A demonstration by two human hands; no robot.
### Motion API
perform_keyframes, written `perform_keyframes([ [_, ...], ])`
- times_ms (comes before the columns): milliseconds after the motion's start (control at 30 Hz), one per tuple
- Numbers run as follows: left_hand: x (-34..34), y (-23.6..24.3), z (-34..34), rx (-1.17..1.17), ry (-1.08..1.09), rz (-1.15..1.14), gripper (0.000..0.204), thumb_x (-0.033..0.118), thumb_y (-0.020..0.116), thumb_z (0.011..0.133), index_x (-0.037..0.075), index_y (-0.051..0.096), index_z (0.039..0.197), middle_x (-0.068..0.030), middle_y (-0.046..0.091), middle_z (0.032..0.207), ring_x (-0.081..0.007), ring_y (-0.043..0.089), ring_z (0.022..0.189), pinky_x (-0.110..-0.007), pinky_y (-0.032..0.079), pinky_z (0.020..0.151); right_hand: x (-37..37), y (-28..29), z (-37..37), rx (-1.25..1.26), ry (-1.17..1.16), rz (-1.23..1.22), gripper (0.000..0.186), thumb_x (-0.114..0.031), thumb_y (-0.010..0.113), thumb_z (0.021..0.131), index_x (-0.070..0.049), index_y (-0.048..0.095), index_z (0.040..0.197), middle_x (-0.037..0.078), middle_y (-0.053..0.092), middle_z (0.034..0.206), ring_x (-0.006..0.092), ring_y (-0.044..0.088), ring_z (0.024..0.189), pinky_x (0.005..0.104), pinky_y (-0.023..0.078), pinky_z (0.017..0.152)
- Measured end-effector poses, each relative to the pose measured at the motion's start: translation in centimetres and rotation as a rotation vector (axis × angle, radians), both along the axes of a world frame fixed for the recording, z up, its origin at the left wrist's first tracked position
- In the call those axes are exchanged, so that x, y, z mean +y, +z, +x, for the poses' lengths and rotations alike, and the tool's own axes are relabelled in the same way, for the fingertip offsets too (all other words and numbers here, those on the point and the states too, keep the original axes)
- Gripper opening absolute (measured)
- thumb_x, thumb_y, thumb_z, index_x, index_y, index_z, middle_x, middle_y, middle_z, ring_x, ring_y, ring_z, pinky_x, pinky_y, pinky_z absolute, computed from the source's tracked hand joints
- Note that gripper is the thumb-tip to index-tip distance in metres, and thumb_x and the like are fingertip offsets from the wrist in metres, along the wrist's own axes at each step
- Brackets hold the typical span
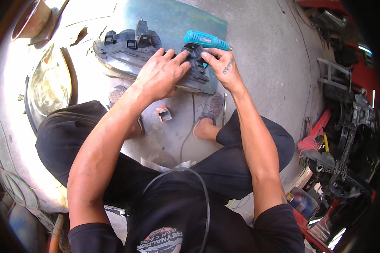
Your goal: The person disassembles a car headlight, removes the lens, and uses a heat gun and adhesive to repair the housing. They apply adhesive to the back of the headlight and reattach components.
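A car headlight [124, 63] with a black plastic back and a clear lens edge lies across a green-grey sheet in front of me. My left hand [162, 74] reaches over the middle of its housing, fingers curled onto the black plastic, the thumb mostly hidden. At the right end my right hand [223, 67] pinches the headlight's black bracket [194, 52], its thumb on the near face and its fingers partly behind. Just beyond the bracket rests a teal heat gun [204, 39], its tapered end pointing right, close to my right fingers.
A second headlight or clear lens [50, 86] lies at left. Between my feet stands a small open box [164, 114]; a metal rod [224, 109] lies by my right foot. The green-grey sheet [169, 17] covers the concrete. Tools and metal parts [346, 126] crowd the right side.
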State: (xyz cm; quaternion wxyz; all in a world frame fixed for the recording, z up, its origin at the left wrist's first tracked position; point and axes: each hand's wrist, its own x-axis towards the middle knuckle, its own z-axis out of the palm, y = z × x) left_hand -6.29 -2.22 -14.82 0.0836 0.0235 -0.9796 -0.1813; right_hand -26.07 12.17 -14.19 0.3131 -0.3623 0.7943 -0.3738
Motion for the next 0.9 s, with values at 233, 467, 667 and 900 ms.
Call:
perform_keyframes([
  [233,0.0,0.0,0.0,-0.006,-0.004,0.01,0.053,0.009,0.087,0.063,0.006,0.067,0.112,-0.0116,0.059,0.145,-0.0314,0.063,0.112,-0.044,0.05,0.104,-0.5,-0.3,0.4,0.028,-0.015,-0.002,0.035,-0.022,0.07,0.103,0.007,0.075,0.121,0.009,0.078,0.102,0.0147,0.068,0.093,0.0317,0.054,0.085],
  [467,0.1,0.4,0.1,-0.027,-0.012,-0.012,0.053,0.01,0.086,0.064,0.006,0.068,0.114,-0.0132,0.06,0.147,-0.0301,0.063,0.115,-0.042,0.049,0.102,-0.7,-0.1,1.3,0.131,-0.013,-0.013,0.033,-0.02,0.065,0.102,0.008,0.074,0.116,0.021,0.078,0.096,0.0246,0.073,0.088,0.0387,0.055,0.08],
  [667,0.4,0.7,0.3,-0.05,-0.004,-0.015,0.058,0.007,0.085,0.064,0.006,0.067,0.12,-0.0119,0.058,0.15,-0.0313,0.062,0.12,-0.044,0.048,0.109,-0.4,-1.1,1.3,0.136,-0.015,-0.058,0.033,-0.021,0.066,0.104,0.007,0.074,0.121,0.014,0.079,0.099,0.0173,0.07,0.088,0.0352,0.055,0.079],
  [900,0.7,1.2,0.8,-0.107,0.011,-0.026,0.071,0.009,0.088,0.066,0.005,0.065,0.133,-0.0197,0.055,0.151,-0.0354,0.058,0.134,-0.049,0.043,0.12,-0.7,0.1,1.5,0.214,0.056,0.03,0.032,-0.021,0.065,0.103,0.008,0.073,0.115,0.02,0.076,0.091,0.0214,0.07,0.082,0.0376,0.054,0.078],
])
